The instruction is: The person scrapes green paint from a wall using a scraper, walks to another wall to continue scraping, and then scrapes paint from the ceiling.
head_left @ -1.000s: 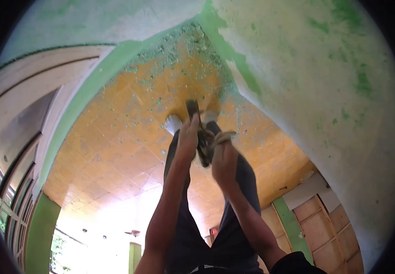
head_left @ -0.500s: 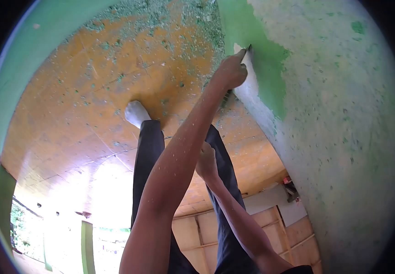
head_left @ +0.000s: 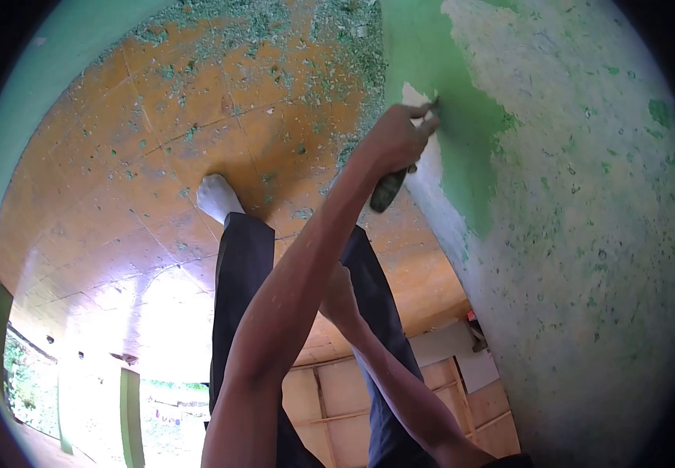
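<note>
Scraper (head_left: 389, 192) sits inside the left hand (head_left: 401, 142), which is closed around its middle section. Fingers are wrapped with no visible gap; the grip holds this single tool. The dark handle end projects from the lower side of the hand. The narrow blade end projects past the fingertips on the opposite side, toward the wall (head_left: 579, 257). The tool is tilted in the view, handle low and blade high. The blade tip is at or very near the wall surface; exact contact cannot be confirmed.

Remaining positions are referenced to the scraper. Green paint (head_left: 470, 171) covers a ragged area of wall to its right. A pale exposed strip (head_left: 429, 160) runs just beside it, between hand and green paint. Farther right, the wall is whitish with scattered green specks. Paint flakes (head_left: 353, 54) are spread above and to the left, thickest along the base of the wall. Orange floor tiles (head_left: 166, 179) extend to the left. A foot in a pale sock (head_left: 219, 199) stands to the left, well apart.

The right hand (head_left: 341, 298) is below the scraper and apart from it, near the dark trousers (head_left: 242, 265). The left forearm partly covers this hand; its closure and contents cannot be determined.
</note>
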A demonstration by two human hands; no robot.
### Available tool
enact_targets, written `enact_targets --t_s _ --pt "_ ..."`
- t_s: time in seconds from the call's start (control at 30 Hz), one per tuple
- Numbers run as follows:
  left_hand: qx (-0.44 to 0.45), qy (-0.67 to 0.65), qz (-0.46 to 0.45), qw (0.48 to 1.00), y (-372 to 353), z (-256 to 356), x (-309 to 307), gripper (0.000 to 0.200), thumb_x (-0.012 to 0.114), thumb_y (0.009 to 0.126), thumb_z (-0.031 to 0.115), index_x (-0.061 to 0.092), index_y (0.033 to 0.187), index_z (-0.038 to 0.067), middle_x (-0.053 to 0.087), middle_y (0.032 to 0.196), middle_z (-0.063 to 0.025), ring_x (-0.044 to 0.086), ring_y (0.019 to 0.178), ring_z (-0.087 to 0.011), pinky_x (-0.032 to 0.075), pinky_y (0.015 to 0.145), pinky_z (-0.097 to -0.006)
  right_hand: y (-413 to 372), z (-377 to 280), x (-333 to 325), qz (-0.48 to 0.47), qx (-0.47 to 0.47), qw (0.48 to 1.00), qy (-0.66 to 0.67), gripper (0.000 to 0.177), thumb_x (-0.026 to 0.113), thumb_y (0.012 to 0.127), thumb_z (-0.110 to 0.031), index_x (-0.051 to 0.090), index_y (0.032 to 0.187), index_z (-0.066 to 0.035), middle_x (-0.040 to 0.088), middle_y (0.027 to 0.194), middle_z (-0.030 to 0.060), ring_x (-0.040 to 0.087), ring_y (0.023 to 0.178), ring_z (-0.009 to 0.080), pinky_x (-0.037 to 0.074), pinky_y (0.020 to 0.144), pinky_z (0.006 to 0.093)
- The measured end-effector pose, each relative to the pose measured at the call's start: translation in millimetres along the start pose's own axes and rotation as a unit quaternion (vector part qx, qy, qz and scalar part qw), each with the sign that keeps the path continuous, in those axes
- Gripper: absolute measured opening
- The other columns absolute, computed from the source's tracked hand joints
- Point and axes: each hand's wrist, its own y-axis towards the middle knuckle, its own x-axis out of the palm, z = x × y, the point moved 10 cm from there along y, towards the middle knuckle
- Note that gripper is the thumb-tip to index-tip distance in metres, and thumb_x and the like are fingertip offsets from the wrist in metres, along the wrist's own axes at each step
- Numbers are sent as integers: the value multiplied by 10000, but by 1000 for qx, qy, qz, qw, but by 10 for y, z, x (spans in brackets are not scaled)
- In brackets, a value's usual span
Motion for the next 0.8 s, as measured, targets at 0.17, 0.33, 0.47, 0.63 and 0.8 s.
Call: enact_targets --t_s 0.17,0.33,0.47,0.63,0.8 --pt "-19 -1 -43 999 87 -44 -64 526 575 917 344 517 1296 -16 566 778 -77 582 564 -134 499 499 -292 58 -108 -125 -3 46 999 -17 260 396 855 -118 602 857 40 573 577 153 589 521 166 456 567 334" --pt "-34 -3 -48 998 118 -68 -133 521 594 908 364 540 1286 10 557 739 -55 575 546 -125 487 485 -281 130 189 -74 -42 121 992 9 238 398 834 -122 578 817 33 568 569 156 620 542 213 468 588 346" --pt "-38 6 -56 998 -49 5 -90 500 600 907 346 546 1285 24 525 637 -29 549 517 -115 462 470 -280 157 230 -54 -50 126 991 3 246 404 846 -155 576 809 17 584 583 163 628 561 241 475 612 368" --pt "-4 26 -28 999 67 -73 -73 466 612 895 312 570 1266 33 513 588 -27 513 496 -105 435 474 -284 110 304 37 -73 124 989 -20 251 410 855 -174 575 817 11 592 605 184 641 605 292 476 640 383" --pt "-30 15 -23 999 95 -66 -173 487 625 886 306 568 1235 -30 555 604 -48 532 511 -108 457 521 -299 110 69 -98 -48 94 994 -41 239 409 856 -164 568 814 8 599 676 220 640 693 363 469 677 430"
